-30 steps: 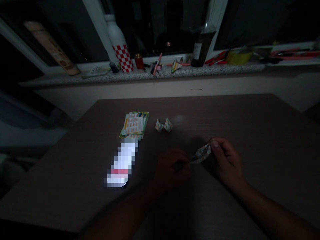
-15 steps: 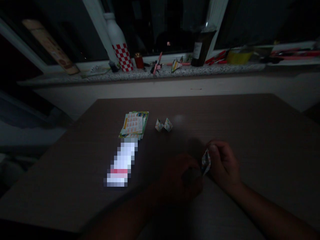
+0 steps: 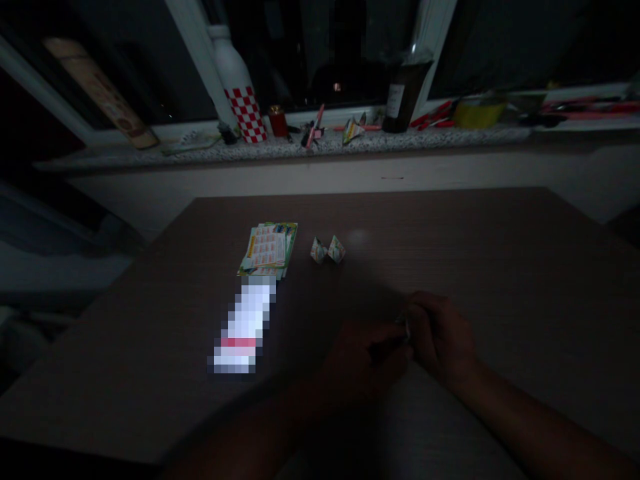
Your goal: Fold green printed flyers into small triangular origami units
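Folded paper [image 3: 407, 329] right of centre on a dim bench [image 3: 510, 240]

Far left, a tall tan cylinder [image 3: 103, 93] leans on the windowsill [image 3: 320, 150]; next along the sill, a white bottle [image 3: 239, 83] with red checks; below on the bench, a glowing phone [image 3: 245, 323], screen pixelated; just beyond its top end, a loose stack of printed cards [image 3: 267, 247]; above on the sill, a small red jar [image 3: 277, 122]; on the bench right of the cards, two small pointed paper shapes [image 3: 318, 251] [image 3: 337, 250], side by side and apparently touching; left hand [image 3: 370, 353] in deep shadow, fingers curled, tips at the folded paper; too dark to tell whether they pinch it; dark bottle [image 3: 397, 103] with pale label on the sill beyond; the folded paper sits between the two hands, mostly covered, only a pale edge showing; right hand [image 3: 443, 340] pinches it between thumb and bent fingers, the two hands close together; upper right on the sill, a yellow item [image 3: 479, 115], blurred, among red things [image 3: 435, 118].
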Motion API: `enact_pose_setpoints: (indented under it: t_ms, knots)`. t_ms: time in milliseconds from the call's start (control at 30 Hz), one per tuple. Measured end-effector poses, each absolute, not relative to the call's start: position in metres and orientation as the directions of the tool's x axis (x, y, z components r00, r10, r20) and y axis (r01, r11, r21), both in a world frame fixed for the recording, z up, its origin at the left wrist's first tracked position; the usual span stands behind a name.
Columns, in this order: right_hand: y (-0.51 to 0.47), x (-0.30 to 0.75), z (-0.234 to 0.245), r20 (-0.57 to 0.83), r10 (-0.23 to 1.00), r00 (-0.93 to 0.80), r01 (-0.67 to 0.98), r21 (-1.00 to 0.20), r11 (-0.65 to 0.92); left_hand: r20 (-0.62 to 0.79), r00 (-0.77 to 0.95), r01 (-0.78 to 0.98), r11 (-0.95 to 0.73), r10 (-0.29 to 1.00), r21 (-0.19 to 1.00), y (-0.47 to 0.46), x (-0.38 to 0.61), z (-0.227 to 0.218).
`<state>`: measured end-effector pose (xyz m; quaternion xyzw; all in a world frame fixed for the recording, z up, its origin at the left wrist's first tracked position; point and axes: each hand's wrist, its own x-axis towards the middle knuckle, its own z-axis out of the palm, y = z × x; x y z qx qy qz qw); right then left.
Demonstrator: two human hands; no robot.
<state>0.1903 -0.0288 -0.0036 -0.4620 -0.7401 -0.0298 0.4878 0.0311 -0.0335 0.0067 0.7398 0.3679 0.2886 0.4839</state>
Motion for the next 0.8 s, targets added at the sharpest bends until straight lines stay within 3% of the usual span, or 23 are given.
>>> enact_pose_setpoints:
  t_ms: [100, 300, 500, 667, 800]
  knots:
    - [-0.0297, 0.1897, -0.0039, 0.754, 0.646, -0.118, 0.715, -0.387, 0.583, 0.043, 0.548, 0.234, -0.202, 0.835, 0.951, -0.0331, 0.0312, 0.0055]
    - [-0.0303, 0.1899, -0.0029, 0.750, 0.656, -0.088, 0.731, -0.399, 0.554, 0.027, 0.323, 0.227, -0.105, 0.946, 0.968, -0.0313, 0.0319, 0.0017]
    - [-0.0303, 0.1894, -0.0023, 0.743, 0.657, -0.125, 0.711, -0.395, 0.582, 0.126, 0.389, 0.241, -0.233, 0.913, 0.942, -0.0295, 0.0325, 0.0033]
    - [-0.0300, 0.1879, -0.0042, 0.745, 0.656, -0.122, 0.701, -0.404, 0.588, 0.129, 0.350, 0.264, -0.230, 0.928, 0.937, -0.0326, 0.0339, 0.0038]
    - [-0.0301, 0.1877, -0.0043, 0.688, 0.721, -0.077, 0.637, -0.522, 0.566, 0.088, 0.344, 0.207, -0.166, 0.935, 0.964, -0.0331, 0.0338, 0.0018]
